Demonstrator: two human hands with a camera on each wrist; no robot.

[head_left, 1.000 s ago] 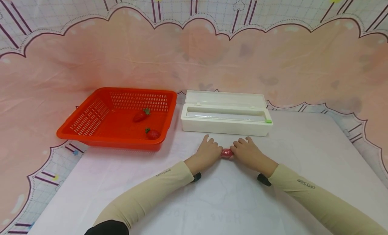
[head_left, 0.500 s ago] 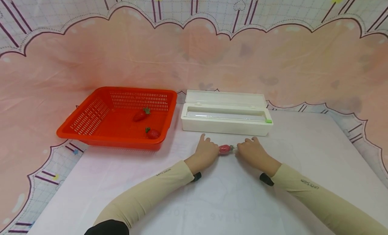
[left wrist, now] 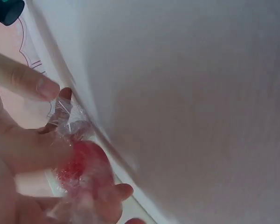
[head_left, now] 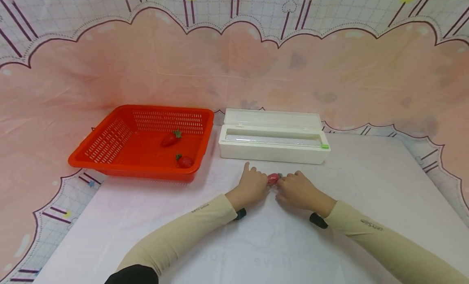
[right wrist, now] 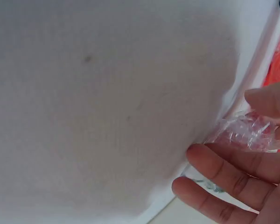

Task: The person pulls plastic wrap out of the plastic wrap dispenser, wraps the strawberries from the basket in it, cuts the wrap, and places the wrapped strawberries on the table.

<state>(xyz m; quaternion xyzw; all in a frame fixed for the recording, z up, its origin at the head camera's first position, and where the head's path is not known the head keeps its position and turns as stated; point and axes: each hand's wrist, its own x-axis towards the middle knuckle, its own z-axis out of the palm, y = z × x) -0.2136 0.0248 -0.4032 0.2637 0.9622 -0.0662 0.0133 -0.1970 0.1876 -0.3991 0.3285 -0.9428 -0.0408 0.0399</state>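
A red strawberry [head_left: 272, 178] with a green leafy top, wrapped in clear plastic film, sits between both hands. My left hand [head_left: 252, 184] grips it from the left. In the left wrist view the wrapped strawberry [left wrist: 91, 168] lies among blurred fingers, with crinkled film [left wrist: 72, 116] bunched at one end. At the leafy end is my right hand [head_left: 298, 191]. In the right wrist view its fingers are spread and fairly straight, with the thumb [right wrist: 266, 100] apart from them and crumpled film [right wrist: 245, 133] in the gap.
An orange-red plastic basket [head_left: 143, 170] at the left holds two strawberries, one red strawberry [head_left: 185, 162] near its front wall. Behind the hands stands a long white film dispenser [head_left: 275, 154], lid raised, with a green slider [head_left: 324, 146]. A white sheet [head_left: 373, 186] covers the table.
The right hand drew rightward off the strawberry, showing its leafy end, then came back left and lower against it. The left hand shifted slightly, still gripping. Basket and dispenser have not moved.
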